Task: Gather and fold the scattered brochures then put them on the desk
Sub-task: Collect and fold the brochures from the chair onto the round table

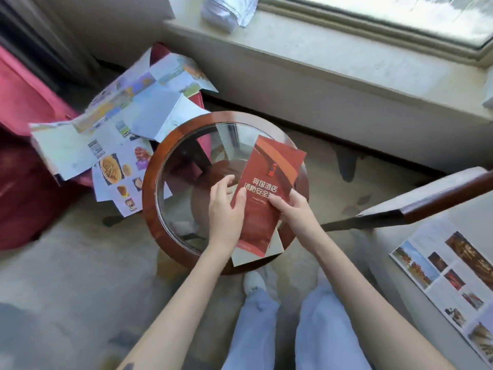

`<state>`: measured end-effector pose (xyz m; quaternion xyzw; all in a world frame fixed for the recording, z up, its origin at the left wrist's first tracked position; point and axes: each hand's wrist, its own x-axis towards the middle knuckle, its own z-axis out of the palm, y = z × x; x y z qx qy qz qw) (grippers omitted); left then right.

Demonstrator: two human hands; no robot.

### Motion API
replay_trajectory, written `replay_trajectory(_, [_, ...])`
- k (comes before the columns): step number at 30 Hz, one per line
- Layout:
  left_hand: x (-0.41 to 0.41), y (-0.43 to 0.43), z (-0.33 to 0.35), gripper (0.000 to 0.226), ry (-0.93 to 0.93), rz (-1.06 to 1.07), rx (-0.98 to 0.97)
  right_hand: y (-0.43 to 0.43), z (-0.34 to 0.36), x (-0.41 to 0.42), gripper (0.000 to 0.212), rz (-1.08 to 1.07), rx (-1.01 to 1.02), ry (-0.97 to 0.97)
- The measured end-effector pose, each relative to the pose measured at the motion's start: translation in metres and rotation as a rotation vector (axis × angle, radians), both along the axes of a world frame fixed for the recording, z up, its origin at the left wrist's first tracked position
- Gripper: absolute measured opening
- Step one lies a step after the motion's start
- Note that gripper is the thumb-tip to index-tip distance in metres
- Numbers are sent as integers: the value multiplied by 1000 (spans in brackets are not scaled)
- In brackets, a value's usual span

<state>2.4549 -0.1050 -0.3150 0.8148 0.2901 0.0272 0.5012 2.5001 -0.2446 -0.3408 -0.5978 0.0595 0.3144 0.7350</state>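
Observation:
A folded red brochure (pixel 269 180) with white Chinese lettering lies over the near right part of a round glass-topped table (pixel 160 161). My left hand (pixel 226 209) pinches its left edge, thumb on top. My right hand (pixel 293 212) holds its right edge, fingers pressing on the cover. A pale sheet (pixel 274 249) pokes out beneath the red one. Several unfolded brochures (pixel 114 124) with photos sprawl over a red chair at the left. Another open brochure (pixel 450 279) lies on a seat at the right.
A red armchair (pixel 24 166) stands at the left and a wooden-armed chair (pixel 437 193) at the right. A stone window ledge (pixel 320 49) runs behind the table with a white bag (pixel 226 9) on it. My legs and a white shoe (pixel 253 283) are below the table.

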Motion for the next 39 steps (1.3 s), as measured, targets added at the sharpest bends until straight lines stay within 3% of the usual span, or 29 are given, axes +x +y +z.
replay_trajectory(6, [-17, 53, -37, 18, 116, 326, -308, 42, -23, 2, 9, 160, -216, -95])
replay_trajectory(10, [-37, 65, -68, 13, 208, 451, -293, 52, -54, -9, 13, 330, -517, -114])
replay_trajectory(16, [-59, 70, -117, 16, 360, 482, -240, 57, -96, -30, 13, 427, -768, -135])
replay_trajectory(24, [-48, 37, -145, 12, 424, 384, -238, 22, -113, -28, 9, 328, -889, -92])
replay_trajectory(39, [-26, 24, -153, 13, 426, 317, -5, 23, -120, -18, 8, 306, -973, -120])
